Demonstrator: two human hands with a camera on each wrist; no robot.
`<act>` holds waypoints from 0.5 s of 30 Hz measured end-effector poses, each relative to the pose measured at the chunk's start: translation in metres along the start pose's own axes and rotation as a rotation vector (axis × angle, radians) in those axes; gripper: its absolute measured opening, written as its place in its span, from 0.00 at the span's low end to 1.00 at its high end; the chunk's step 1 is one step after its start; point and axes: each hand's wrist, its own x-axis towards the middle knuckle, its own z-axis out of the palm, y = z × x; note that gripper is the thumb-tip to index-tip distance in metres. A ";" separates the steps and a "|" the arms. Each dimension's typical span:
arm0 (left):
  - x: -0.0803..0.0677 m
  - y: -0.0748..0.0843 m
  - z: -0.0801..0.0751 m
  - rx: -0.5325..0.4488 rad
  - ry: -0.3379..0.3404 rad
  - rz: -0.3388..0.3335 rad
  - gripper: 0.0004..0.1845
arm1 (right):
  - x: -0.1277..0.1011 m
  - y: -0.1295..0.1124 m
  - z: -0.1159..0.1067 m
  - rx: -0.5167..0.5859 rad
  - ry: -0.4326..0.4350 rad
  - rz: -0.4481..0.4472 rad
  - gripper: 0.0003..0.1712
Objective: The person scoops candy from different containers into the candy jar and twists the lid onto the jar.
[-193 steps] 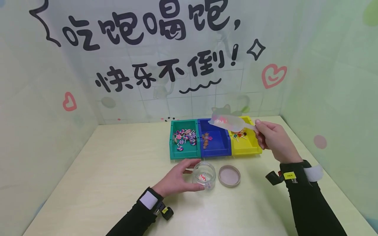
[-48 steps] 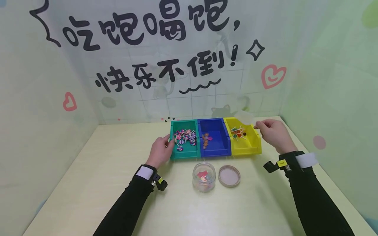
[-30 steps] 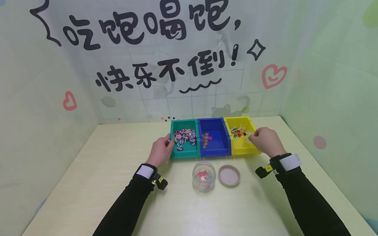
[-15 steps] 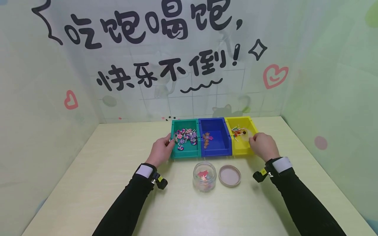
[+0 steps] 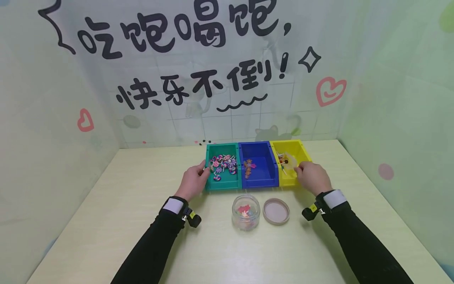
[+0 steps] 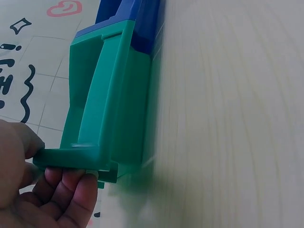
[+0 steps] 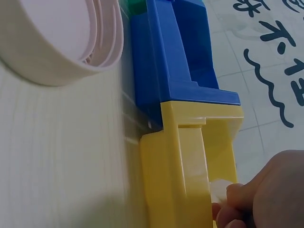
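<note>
Three joined bins stand at the table's far middle: a green bin (image 5: 222, 182) with swirl lollipops, a blue bin (image 5: 259, 181) with a few candies, and a yellow bin (image 5: 288, 180) with small lollipops. My left hand (image 5: 194, 179) grips the green bin's (image 6: 109, 109) left rim, thumb above and fingers (image 6: 71, 190) beneath. My right hand (image 5: 312, 176) pinches the handle of a translucent scoop (image 5: 290, 161), which lies low inside the yellow bin (image 7: 185, 171). In the right wrist view my right hand (image 7: 261, 194) holds the scoop's handle (image 7: 218, 189) at the bin's edge.
A small clear jar (image 5: 246, 212) with several candies stands open in front of the bins. Its lid (image 5: 276, 211) lies upside down just to the right of it. Patterned walls close the table in at the back and on both sides.
My left hand has left the jar and taken the green bin's rim. My right hand has lowered the scoop from above the bins into the yellow bin, drawing slightly towards me.
</note>
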 end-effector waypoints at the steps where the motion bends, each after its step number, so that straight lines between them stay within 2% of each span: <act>1: 0.000 0.000 0.000 -0.002 -0.002 -0.003 0.31 | 0.000 0.001 0.000 -0.005 0.000 -0.003 0.21; 10: -0.001 0.002 -0.001 0.001 -0.013 -0.002 0.32 | -0.001 0.002 0.001 -0.103 0.002 -0.084 0.16; 15: -0.001 0.002 -0.002 0.012 -0.012 0.005 0.32 | 0.006 0.003 0.002 0.028 -0.055 -0.041 0.19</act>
